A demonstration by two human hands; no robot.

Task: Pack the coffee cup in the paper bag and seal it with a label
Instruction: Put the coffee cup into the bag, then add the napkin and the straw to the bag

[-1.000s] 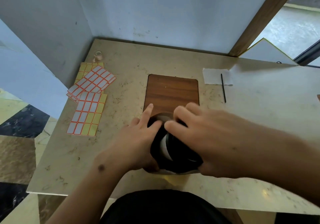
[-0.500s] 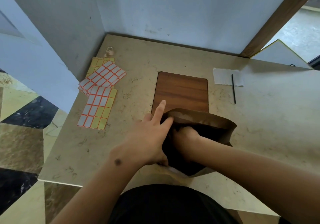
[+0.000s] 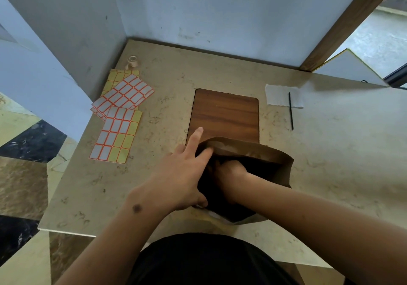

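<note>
- The left hand (image 3: pixel 180 174) grips the paper bag's (image 3: pixel 279 165) rim on the worktop (image 3: pixel 330 152), index finger straight.
- The right hand (image 3: pixel 229 171) is inside; its grip and the coffee cup are hidden.
- Withdrawing carelessly could tip the cup or tear the bag.

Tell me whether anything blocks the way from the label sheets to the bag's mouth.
Nothing visible does. Bare table lies between the label sheets and the paper bag. The left hand holds the bag's near-left edge; the right hand is inside.
</note>
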